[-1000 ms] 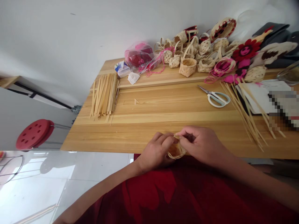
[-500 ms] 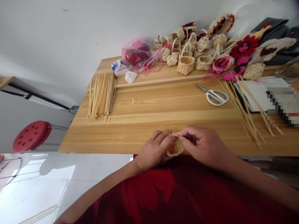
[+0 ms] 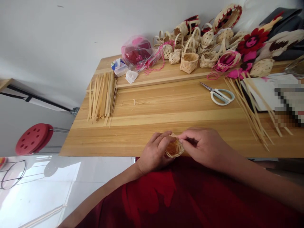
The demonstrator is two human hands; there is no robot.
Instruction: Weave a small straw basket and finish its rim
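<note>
The left hand (image 3: 154,152) cups a small woven basket (image 3: 174,148) against its palm, and the right hand (image 3: 204,147) pinches the strip ends at the basket's rim. The hands are together, both clamped on the basket, which is held over the near edge of the bench (image 3: 166,117) at 6 o'clock from the bench's middle. At 9 o'clock from the hands lies a bundle of cane strips (image 3: 102,96), and at 1 o'clock a pair of white-handled scissors (image 3: 219,96). Finished baskets (image 3: 188,62) crowd a raised board at 12 o'clock, beside a plastic bag (image 3: 136,52) of red and pink material. Thin strips (image 3: 251,107) fan across papers (image 3: 263,93) at 2 o'clock, where a pixelated patch (image 3: 288,103) hides any writing. No label can be read.
</note>
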